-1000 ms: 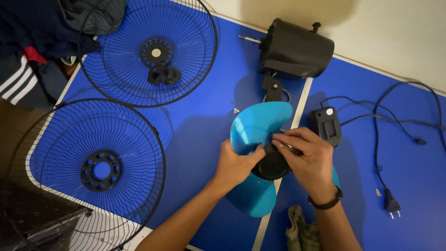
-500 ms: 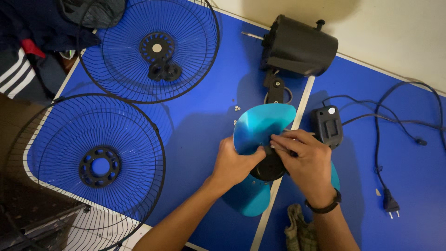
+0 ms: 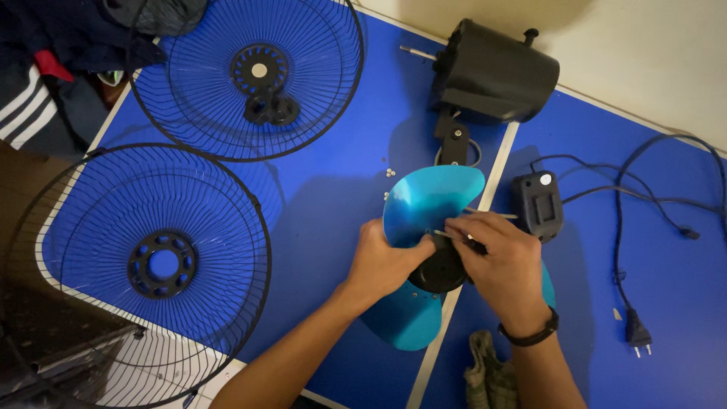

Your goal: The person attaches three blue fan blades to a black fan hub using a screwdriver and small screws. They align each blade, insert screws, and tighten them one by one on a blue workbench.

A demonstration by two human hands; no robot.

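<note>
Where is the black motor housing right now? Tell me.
In the head view the black motor housing lies at top centre-right on the blue mat, right of the upper fan grille and beyond the teal fan blade.

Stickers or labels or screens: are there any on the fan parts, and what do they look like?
Round white sticker: on the black switch box, right of the turquoise fan blade that both hands hold.
No packages, signs or screens show.
</note>
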